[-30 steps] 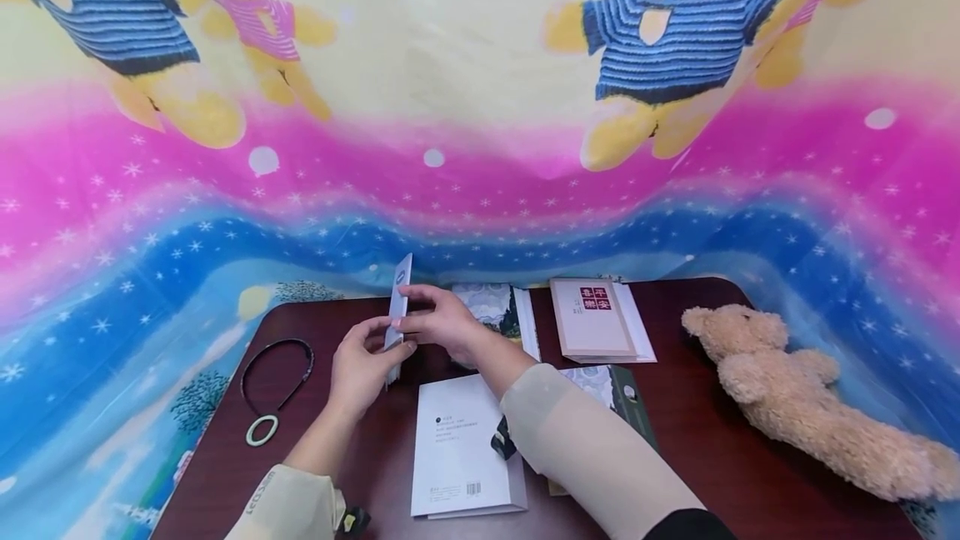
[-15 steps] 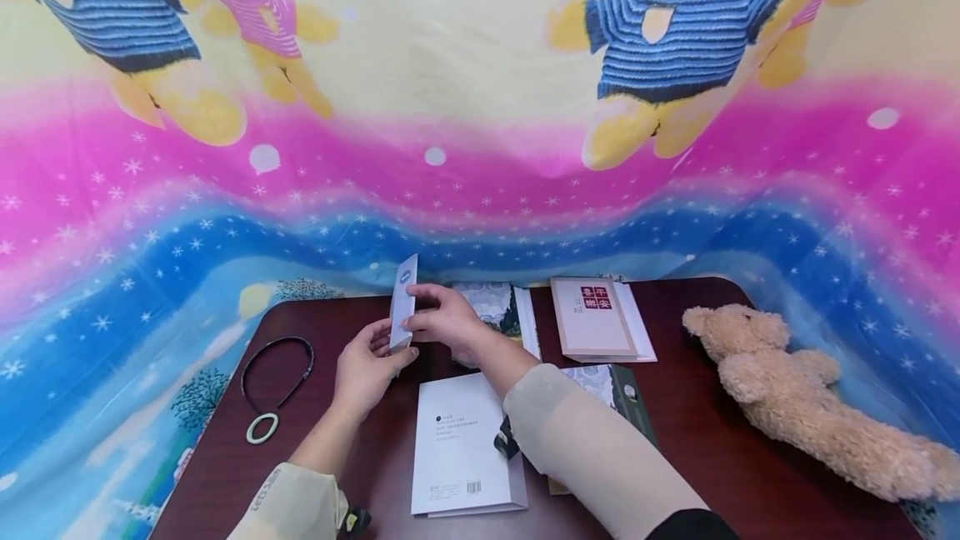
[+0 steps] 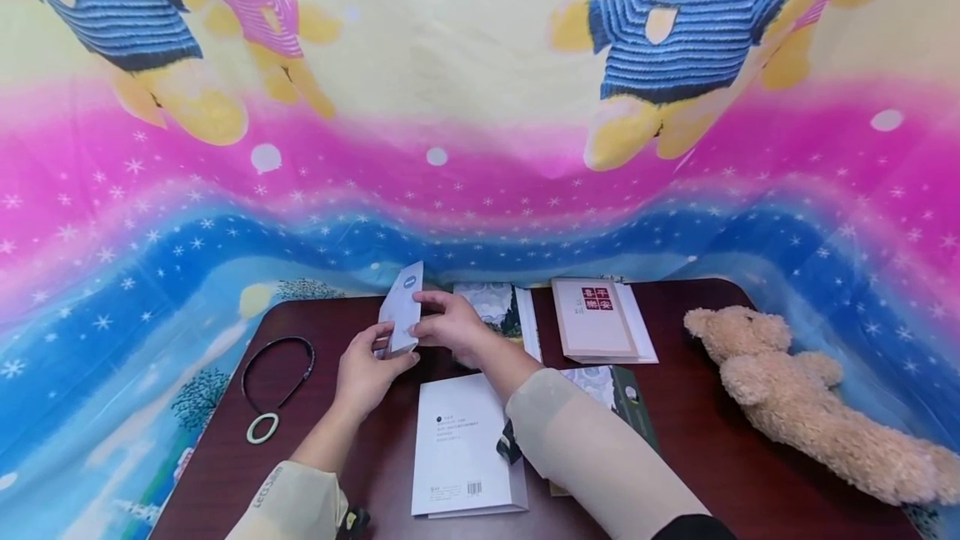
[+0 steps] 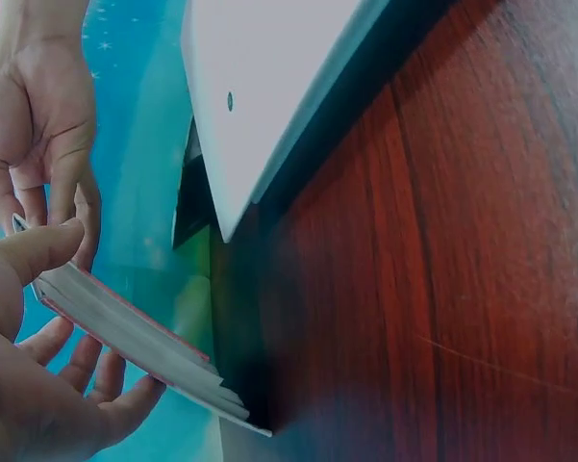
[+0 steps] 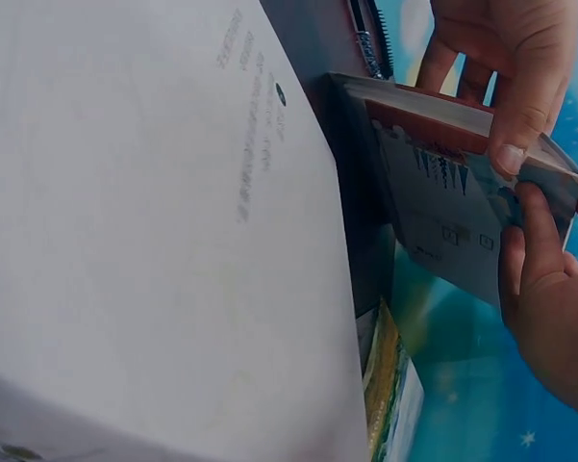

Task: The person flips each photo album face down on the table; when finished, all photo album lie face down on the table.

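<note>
Both hands hold a small book upright over the back of the dark wooden table, left of its middle. My left hand grips it from the left and below, thumb on one side and fingers on the other. From the right, my right hand pinches the same book near its upper part. In the left wrist view the book's page edges show between reddish cover edges, a few pages fanned at the far end. The right wrist view shows its pale blue cover with printed characters.
A white book lies in front of the hands. A painting-covered book, a pale book with red characters and a green-edged book lie nearby. A black headband, pale green ring and teddy bear flank them.
The held book has turned so that more of its face shows to the head camera, and has shifted slightly right. Both hands keep their hold and move slightly with it.
</note>
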Tool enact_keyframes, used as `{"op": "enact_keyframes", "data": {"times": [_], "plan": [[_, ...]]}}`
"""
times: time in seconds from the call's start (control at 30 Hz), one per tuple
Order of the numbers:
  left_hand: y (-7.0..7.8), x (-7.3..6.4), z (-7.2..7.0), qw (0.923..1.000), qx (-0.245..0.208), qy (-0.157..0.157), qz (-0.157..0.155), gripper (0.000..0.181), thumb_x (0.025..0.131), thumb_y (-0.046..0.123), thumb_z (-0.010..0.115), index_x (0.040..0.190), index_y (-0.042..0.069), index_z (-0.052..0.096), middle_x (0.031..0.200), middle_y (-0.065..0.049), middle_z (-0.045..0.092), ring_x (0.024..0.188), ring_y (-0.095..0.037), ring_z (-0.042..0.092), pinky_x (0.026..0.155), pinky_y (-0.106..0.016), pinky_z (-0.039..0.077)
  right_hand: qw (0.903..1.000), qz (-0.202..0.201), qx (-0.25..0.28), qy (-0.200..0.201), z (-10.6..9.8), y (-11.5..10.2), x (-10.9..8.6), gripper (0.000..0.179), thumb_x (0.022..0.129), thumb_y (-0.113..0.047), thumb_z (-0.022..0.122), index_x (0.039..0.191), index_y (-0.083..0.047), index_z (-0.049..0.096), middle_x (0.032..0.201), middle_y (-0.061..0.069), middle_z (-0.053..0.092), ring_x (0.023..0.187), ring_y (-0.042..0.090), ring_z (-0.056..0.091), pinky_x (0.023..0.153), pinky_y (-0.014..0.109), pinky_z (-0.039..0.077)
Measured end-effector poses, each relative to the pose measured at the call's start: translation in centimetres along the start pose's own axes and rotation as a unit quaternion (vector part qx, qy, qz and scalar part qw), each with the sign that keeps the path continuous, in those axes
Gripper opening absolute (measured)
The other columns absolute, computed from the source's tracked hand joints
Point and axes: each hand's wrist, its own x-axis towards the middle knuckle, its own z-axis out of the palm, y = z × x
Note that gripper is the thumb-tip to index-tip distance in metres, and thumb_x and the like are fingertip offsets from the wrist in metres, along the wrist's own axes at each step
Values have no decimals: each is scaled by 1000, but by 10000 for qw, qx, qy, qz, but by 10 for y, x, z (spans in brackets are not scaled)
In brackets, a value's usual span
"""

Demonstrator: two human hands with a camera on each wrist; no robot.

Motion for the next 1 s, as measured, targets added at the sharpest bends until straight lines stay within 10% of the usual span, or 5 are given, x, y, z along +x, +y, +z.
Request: {"op": "enact_keyframes", "data": {"times": [1.0], "plan": [[-21,8,6,9909,1330,-87,183,70,75,25,92,137,7,64,143,-21,53,128,-41,48,104,-55,44,9968,732,-36,319,-3,26,10,67,84,19,71,145,-6,58,153,18,51,112,32,69,85,41,61]]}}
